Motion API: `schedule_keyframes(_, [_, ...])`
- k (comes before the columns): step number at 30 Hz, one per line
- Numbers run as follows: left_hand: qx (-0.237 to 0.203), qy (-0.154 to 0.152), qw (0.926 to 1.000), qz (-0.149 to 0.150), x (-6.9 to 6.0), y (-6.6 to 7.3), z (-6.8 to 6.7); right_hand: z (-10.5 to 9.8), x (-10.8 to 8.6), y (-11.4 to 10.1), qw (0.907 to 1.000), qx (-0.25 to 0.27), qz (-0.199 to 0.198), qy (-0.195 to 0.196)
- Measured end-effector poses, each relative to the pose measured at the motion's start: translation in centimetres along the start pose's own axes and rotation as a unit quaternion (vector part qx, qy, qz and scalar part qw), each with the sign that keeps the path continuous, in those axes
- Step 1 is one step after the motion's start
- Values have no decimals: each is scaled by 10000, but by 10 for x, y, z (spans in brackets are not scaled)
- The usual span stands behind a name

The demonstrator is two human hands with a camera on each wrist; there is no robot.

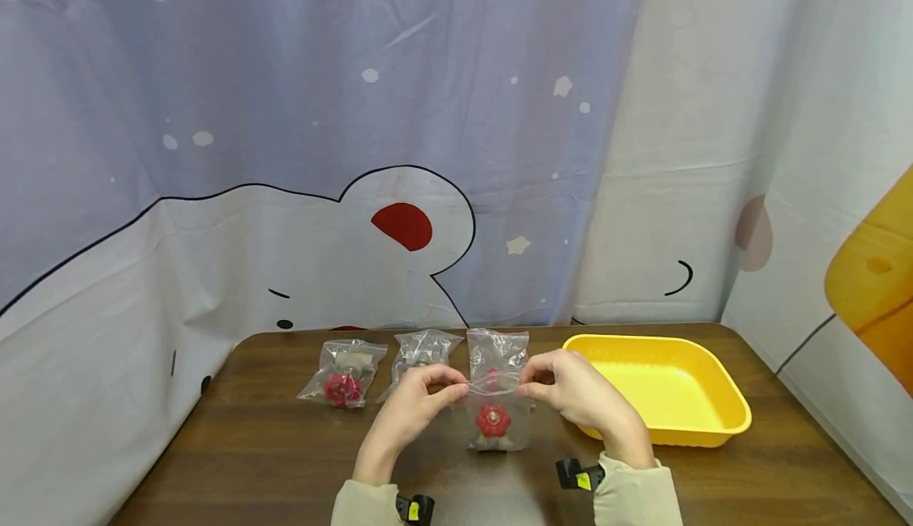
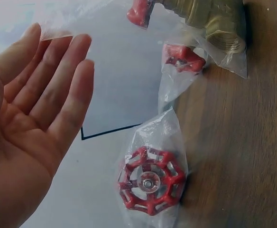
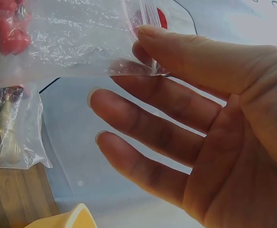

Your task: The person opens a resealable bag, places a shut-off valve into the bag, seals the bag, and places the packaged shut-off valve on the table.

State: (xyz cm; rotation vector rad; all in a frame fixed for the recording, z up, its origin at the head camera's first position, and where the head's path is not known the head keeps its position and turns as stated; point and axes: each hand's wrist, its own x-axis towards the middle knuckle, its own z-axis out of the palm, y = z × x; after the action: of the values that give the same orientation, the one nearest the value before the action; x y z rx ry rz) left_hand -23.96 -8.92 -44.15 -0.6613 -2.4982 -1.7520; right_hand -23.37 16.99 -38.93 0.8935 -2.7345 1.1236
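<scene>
A clear zip bag (image 1: pixel 519 429) hangs upright between my two hands, with a brass valve (image 2: pixel 195 12) inside. Its red handwheel (image 1: pixel 493 420) faces me. My left hand (image 1: pixel 419 401) pinches the left end of the bag's mouth between thumb and fingers. At the right end, my right hand (image 1: pixel 581 393) pinches the zip strip (image 3: pixel 150 33) between thumb and index finger, its other fingers extended. Between the hands the mouth gapes slightly in a narrow oval. In the left wrist view the thumb and fingertips meet the bag's clear film (image 2: pixel 58 23).
Bagged red-wheeled valves lie behind: one at the left (image 1: pixel 344 375), another bag (image 1: pixel 426 348) beside it, and a third bag (image 1: pixel 498 344) directly behind the held one. A yellow tray (image 1: pixel 663 436) stands at the right on the wooden table (image 1: pixel 235 431). A printed curtain (image 1: pixel 285 114) hangs behind.
</scene>
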Motion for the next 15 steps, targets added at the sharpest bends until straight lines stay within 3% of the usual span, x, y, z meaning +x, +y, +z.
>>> schedule_keyframes(6, [430, 87, 9989, 171, 1, 1, 0, 0, 0, 0, 9999, 78, 81, -10])
schedule_keyframes(10, [576, 177, 9979, 254, 1, 3, 2, 3, 1, -3, 9996, 64, 218, 195])
schedule_keyframes(15, [649, 253, 9970, 323, 2, 3, 4, 13, 8, -14, 9988, -225, -101, 432])
